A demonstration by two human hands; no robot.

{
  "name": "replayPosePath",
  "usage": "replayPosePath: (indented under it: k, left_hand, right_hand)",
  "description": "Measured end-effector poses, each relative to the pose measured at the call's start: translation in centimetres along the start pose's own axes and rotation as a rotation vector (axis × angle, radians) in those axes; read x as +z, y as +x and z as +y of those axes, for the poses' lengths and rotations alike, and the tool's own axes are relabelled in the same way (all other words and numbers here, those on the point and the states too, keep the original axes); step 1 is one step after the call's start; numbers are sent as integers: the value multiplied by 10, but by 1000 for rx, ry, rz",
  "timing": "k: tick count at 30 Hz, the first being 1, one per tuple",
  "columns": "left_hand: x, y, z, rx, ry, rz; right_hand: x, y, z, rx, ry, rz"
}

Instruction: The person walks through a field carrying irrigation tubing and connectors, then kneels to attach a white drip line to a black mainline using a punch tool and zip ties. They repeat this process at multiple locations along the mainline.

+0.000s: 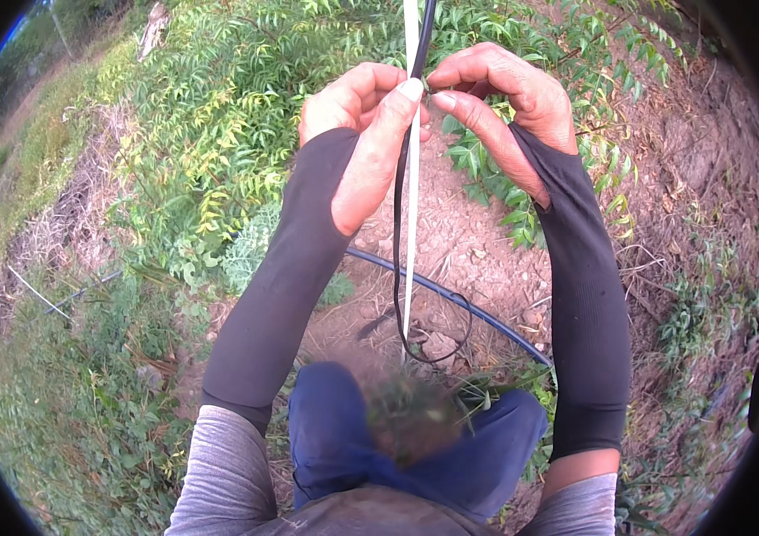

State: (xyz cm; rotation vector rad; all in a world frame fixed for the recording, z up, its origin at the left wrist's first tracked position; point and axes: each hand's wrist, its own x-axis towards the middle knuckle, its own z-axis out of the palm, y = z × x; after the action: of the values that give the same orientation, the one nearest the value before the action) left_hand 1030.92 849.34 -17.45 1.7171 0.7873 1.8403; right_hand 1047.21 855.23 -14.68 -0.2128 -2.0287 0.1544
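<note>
**Outdoor plot: both hands pinched on thin tube and white strip**

Background was bare dirt [469, 241] ringed by leafy shrubs [218, 116] and weeds, with a black irrigation hose [486, 314] lying across the ground.

Left hand [366, 125] was closed narrow, thumb pressed flat along a thin black tube [396, 223], fingers curled behind it. Right hand [504, 98] was also narrow, thumb and forefinger tips pinched at the same spot, just beside the left thumbnail. Both hands touched there, raised in front of the camera.

A white flat strip [411, 232] ran vertically alongside the tube, touching or nearly so; the two passed between the hands together. Below, the tube hung down and curled into a loop [437, 344] near the hose. The strip's lower end hung free above the loop.

Judgement: step in hand looked like fastening or fitting the tube against the strip at the pinch point. Whatever sat between the fingertips was too small to tell. Next move likely called for fine fingertip work with the left hand holding both lines steady.
</note>
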Motion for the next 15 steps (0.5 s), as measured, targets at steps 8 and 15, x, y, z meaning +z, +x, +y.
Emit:
replayPosePath:
  k: [8, 15]
  left_hand:
    - [2, 0, 4, -16, 55, -18]
    - [1, 0, 3, -4, 50, -38]
  right_hand:
    - [-20, 21, -26, -40, -227, -248]
    - [-28, 37, 1, 325, 397, -465]
